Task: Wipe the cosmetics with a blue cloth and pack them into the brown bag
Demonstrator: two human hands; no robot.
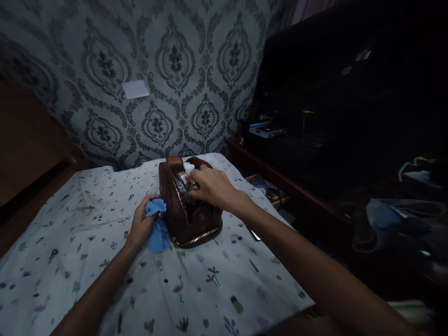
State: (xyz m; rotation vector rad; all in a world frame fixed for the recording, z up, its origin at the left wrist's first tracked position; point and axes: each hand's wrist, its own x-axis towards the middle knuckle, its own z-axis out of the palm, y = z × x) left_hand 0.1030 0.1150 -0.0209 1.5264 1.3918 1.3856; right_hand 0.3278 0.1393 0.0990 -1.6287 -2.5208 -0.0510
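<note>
A brown bag [175, 221] with a gold zipper stands unzipped on the patterned sheet, its zipped front flap hanging low. Inside it show white-capped bottles [189, 168] and other small containers that are hard to make out. My right hand [212, 186] reaches into the bag's opening from the right, fingers bent downward beside the bottles; the fingertips are hidden, and whether they grip anything does not show. My left hand [143, 221] is closed on a crumpled blue cloth [159, 235] at the bag's left side. Part of the cloth hangs down onto the sheet.
The bag rests on a bed-like surface with a white printed sheet [196, 289]. Patterned wallpaper [175, 60] is behind it. At right stand a dark panel [332, 93] and a reddish ledge [280, 177], with an open drawer [268, 189] below. A brown wooden piece [28, 144] is at left.
</note>
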